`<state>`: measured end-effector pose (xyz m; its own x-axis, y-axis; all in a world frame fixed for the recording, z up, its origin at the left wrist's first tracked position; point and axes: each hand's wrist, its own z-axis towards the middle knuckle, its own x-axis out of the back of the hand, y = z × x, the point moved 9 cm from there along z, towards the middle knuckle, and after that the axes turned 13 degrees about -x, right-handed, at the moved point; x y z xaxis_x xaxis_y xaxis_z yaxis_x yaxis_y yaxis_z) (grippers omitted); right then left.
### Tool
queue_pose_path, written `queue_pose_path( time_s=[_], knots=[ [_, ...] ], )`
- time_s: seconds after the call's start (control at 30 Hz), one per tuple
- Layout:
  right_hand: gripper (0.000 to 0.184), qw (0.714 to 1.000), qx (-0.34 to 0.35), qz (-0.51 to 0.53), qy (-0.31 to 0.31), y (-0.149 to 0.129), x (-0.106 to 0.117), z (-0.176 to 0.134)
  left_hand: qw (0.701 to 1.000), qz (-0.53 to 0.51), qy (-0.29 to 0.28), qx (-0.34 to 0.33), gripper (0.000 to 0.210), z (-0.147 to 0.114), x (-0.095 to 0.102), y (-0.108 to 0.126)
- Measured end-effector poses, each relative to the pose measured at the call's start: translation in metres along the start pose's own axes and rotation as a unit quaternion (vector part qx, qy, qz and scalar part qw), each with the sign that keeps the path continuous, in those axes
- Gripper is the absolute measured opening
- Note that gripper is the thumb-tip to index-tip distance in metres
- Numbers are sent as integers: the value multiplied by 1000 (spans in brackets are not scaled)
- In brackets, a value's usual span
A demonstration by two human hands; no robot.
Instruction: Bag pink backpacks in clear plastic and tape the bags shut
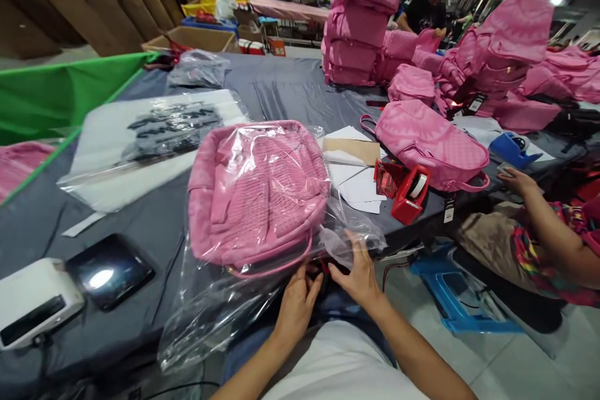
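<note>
A pink backpack (262,194) lies on the table inside a clear plastic bag (225,306), whose loose end hangs over the front edge. My left hand (295,303) is at that edge just below the backpack, its fingers curled inward; what they hold, if anything, is hidden. To its right, my right hand (360,278) has thumb and fingers apart. Its fingertips are at a loose translucent flap (337,249) beside the bag and seem to touch it. Something small and red shows in the shadow between both hands, too dark to name.
Right of the backpack are white papers (359,187), a red tape dispenser (410,195) and another pink backpack (431,140). Stacked pink backpacks (356,31) stand behind. At left are packed plastic bags (154,137) and a white device (37,303). A co-worker's arm (548,212) reaches in at right.
</note>
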<state>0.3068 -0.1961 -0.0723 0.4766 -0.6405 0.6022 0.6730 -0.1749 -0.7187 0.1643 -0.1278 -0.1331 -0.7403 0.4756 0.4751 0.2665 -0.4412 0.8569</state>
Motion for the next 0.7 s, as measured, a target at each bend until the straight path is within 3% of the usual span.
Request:
queue_pose_path(
  time_s=[0.1, 0.23, 0.3, 0.4, 0.5, 0.6, 0.7],
  knots=[
    [69, 989, 37, -118, 76, 2, -4, -6, 999, -29, -8, 37, 71, 11, -13, -3],
    [39, 982, 74, -130, 116, 0, 17, 2, 996, -31, 23, 80, 61, 20, -5, -3],
    [27, 983, 104, -126, 87, -7, 27, 5, 996, -28, 24, 82, 55, 21, 6, 2],
    [21, 985, 112, -129, 8, -14, 30, 4, 994, -74, -18, 73, 51, 20, 9, 8],
    [24, 986, 79, -143, -42, -16, 29, -5, 983, -158, -54, 82, 53, 18, -2, 9],
    [33, 989, 51, -128, -57, -17, 30, -19, 977, -186, -49, 87, 57, 18, -13, 10],
    [23, 991, 61, -108, -52, -25, 31, -32, 973, -201, -63, 93, 62, 21, -27, 18]
  ],
)
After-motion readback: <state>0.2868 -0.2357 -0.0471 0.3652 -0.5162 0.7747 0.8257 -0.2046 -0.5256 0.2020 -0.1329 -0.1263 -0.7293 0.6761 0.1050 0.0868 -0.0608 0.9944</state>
